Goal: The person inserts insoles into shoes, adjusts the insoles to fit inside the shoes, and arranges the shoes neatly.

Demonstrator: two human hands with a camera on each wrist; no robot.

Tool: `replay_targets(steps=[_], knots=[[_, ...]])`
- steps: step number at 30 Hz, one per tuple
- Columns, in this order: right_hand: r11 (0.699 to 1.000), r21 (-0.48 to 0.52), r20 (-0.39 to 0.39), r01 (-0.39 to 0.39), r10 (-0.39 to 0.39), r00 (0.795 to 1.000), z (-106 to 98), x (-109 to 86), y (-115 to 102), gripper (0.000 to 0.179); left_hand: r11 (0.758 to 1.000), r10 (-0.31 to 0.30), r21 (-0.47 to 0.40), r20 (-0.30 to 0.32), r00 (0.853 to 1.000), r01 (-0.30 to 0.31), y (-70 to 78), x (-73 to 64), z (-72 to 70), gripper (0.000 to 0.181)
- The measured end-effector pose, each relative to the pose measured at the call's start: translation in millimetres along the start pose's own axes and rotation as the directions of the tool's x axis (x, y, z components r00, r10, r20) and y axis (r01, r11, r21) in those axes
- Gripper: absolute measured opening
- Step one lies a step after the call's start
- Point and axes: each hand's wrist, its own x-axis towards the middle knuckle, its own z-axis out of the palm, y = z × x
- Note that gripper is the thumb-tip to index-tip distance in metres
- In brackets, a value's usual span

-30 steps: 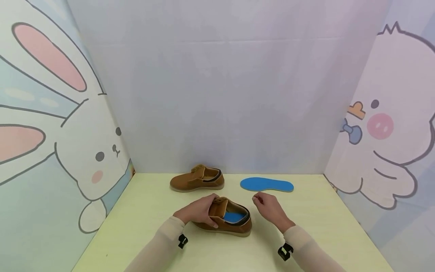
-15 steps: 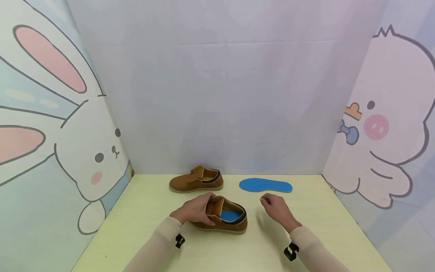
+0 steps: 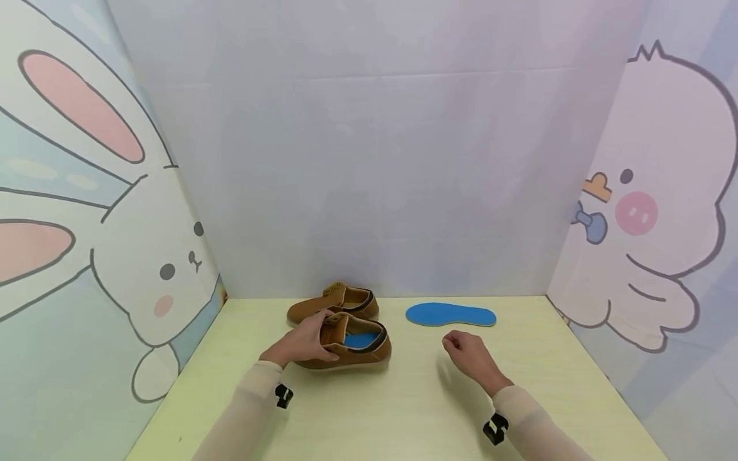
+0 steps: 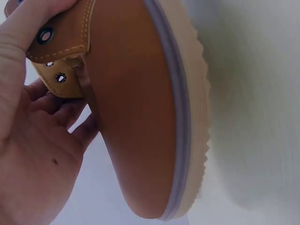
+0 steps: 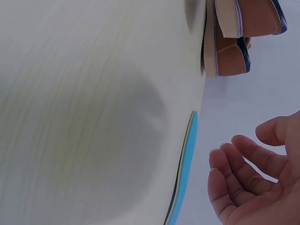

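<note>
My left hand (image 3: 301, 339) grips a brown lace-up shoe (image 3: 360, 356) over its front part, thumb on the near side. Inside that shoe a blue insole (image 3: 360, 340) shows through the opening. The left wrist view has the shoe's sole edge (image 4: 190, 108) held above the table, with a shadow beneath. Behind it, partly covered, stands a matching brown shoe (image 3: 305, 310). My right hand (image 3: 471, 360) hovers over the table to the right, holding nothing; its fingers are loosely curled in the right wrist view. A second blue insole (image 3: 450, 314) lies flat beyond that hand.
The pale yellow table (image 3: 369, 422) ends at a plain light back wall (image 3: 375, 179). Side walls carry a cartoon rabbit (image 3: 150, 269) at left and a cartoon chick (image 3: 663, 256) at right.
My left hand has lifted the shoe and carried it left and away from me, towards the other shoe. The right hand has moved slightly right and stays there.
</note>
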Motion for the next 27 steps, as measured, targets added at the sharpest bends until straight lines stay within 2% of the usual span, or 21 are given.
replay_targets(steps=[7,18,27], knots=[[1.000,-0.004,0.007,0.007,-0.007,1.000,2.9,-2.3,1.3,0.018,0.999,-0.030,-0.027,-0.026,0.999,0.030,-15.1,-3.0,-7.3,0.090],[1.000,-0.013,0.012,-0.013,0.013,1.000,2.5,-3.3,3.4,0.018,0.998,-0.049,-0.046,0.001,0.999,0.049,-38.0,2.7,-4.3,0.090],[1.000,-0.007,0.020,-0.015,0.015,1.000,3.4,-3.6,4.7,0.018,0.995,-0.079,-0.052,0.022,0.997,0.080,-47.7,4.7,-1.4,0.093]])
